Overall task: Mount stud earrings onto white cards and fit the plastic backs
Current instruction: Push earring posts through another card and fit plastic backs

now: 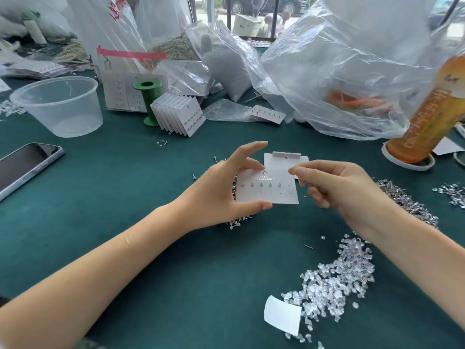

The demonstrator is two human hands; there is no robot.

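Left hand (224, 187) gripping white card (268, 188) by left edge, thumb below, fingers above, holding it over worktop (125, 197) middle. Five studs (261, 184) sitting in card's upper row. Right hand (334, 187) pinching at card's top right corner; whether stud is between fingertips, cannot tell. Plastic backs (332, 280) lying heaped near worktop's front right edge.

Head-worn view, facing forward and down, close over table (125, 197)
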